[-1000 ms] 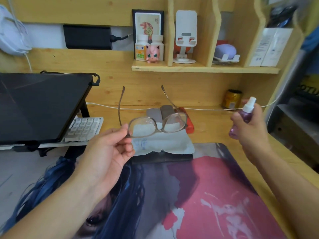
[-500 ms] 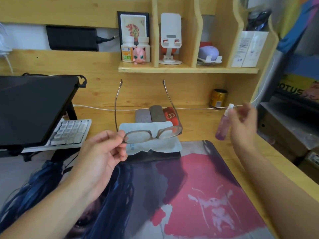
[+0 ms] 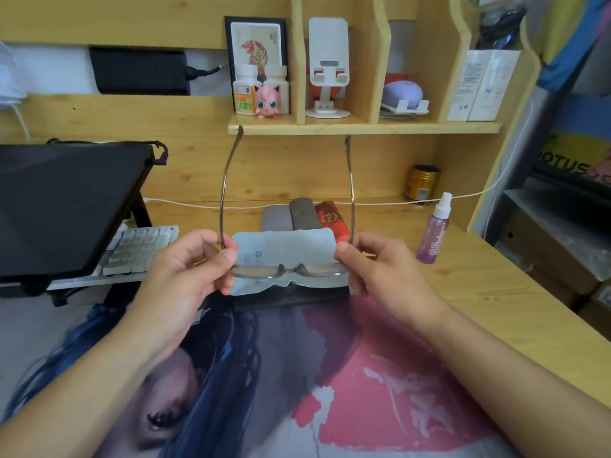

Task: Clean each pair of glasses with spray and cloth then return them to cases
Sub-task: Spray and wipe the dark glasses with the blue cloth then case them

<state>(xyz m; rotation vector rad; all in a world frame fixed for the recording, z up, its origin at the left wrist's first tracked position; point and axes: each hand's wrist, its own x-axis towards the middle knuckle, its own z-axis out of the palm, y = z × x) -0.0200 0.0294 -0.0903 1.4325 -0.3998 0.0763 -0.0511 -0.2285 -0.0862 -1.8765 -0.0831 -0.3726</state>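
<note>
I hold a pair of thin grey-framed glasses (image 3: pixel 287 271) between both hands above the near part of the wooden bench (image 3: pixel 489 292). My left hand (image 3: pixel 185 276) has its grip closed on the frame's left end, thumb on top and fingers curled beneath at the hinge; my right hand (image 3: pixel 380 269) pinches the right end the same way, thumb over the corner, fingers tucked under. The front of the frame runs left to right between my hands, seen nearly edge-on, so the lenses lie close to flat. Both temple arms are unfolded and point away from me, rising towards the wooden shelf (image 3: pixel 363 128), their tips just below its front edge.

Behind and under the glasses a pale blue cleaning cloth (image 3: pixel 284 241) lies spread flat on the bench. Past it three glasses cases lie side by side, touching: a light grey case (image 3: pixel 276 218), a dark grey case (image 3: pixel 302 213) and a red case (image 3: pixel 332 219). A small purple spray bottle with a white nozzle (image 3: pixel 434 231) stands upright on the bench, to the right of my right hand and apart from it. A printed desk mat (image 3: pixel 380 375) covers the bench beneath my forearms.
</note>
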